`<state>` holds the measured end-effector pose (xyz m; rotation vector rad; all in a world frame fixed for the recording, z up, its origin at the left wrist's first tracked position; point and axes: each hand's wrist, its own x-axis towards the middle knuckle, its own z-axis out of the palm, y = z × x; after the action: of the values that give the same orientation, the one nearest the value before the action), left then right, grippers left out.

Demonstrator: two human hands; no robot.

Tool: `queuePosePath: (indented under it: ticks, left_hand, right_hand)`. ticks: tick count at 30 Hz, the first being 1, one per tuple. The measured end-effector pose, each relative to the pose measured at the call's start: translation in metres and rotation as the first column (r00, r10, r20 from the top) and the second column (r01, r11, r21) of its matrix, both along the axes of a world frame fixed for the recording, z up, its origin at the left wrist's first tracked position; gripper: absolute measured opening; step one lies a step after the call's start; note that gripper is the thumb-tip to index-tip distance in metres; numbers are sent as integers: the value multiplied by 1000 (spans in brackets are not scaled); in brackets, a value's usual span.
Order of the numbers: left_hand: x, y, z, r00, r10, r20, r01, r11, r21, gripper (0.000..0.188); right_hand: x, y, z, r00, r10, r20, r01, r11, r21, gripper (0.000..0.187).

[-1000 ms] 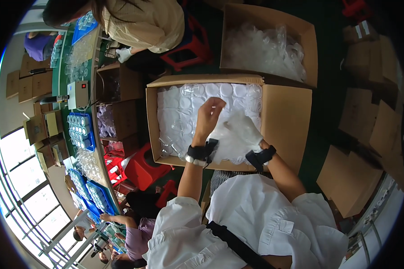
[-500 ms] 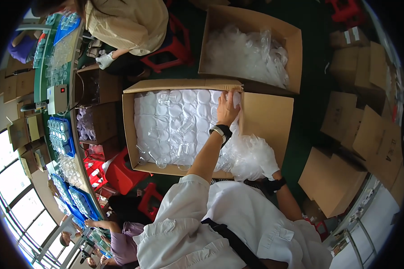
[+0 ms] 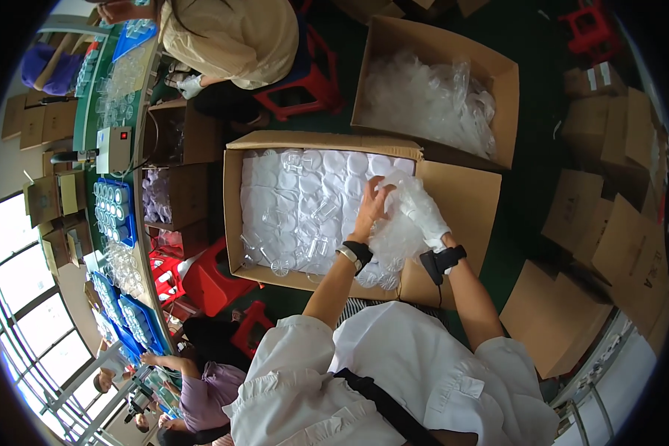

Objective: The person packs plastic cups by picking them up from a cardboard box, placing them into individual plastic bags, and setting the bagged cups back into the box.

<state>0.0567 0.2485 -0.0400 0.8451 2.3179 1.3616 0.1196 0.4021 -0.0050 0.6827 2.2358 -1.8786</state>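
A large cardboard box (image 3: pixel 234 223) lies in front of me, packed with rows of round items wrapped in white plastic. Several clear cups (image 3: pixel 324 210) lie loose on top of them. My left hand (image 3: pixel 372 208), bare, hovers over the right part of the box with its fingers apart and curved, beside a bunch of thin clear plastic bags (image 3: pixel 394 234). Around that crumpled bunch my right hand (image 3: pixel 426 217), in a white glove, is closed. Some of the bunch hangs over the box's right rim.
Another cardboard box (image 3: pixel 505 111) full of crumpled clear bags stands beyond. The box's right flap (image 3: pixel 464 208) is folded outward. At left runs a workbench with blue trays (image 3: pixel 130 212), and a person on a red stool (image 3: pixel 323 82) sits there. Stacked cartons (image 3: pixel 557 312) line the right.
My left hand has drawn back from the box's far right corner toward the bags. My right hand has lifted the bunch up and away from me, next to the left hand.
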Motion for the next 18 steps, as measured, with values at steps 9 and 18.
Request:
queuePosePath:
  ticks: [9, 18]
  left_hand:
    - [8, -9, 74, 721, 375, 583, -545, 826, 143, 33]
    - [-47, -51, 78, 886, 461, -41, -461, 887, 11, 5]
  right_hand:
    - [-9, -16, 23, 977, 162, -142, -160, 987, 25, 39]
    - [-11, -24, -4, 821, 570, 40, -306, 380, 873, 21]
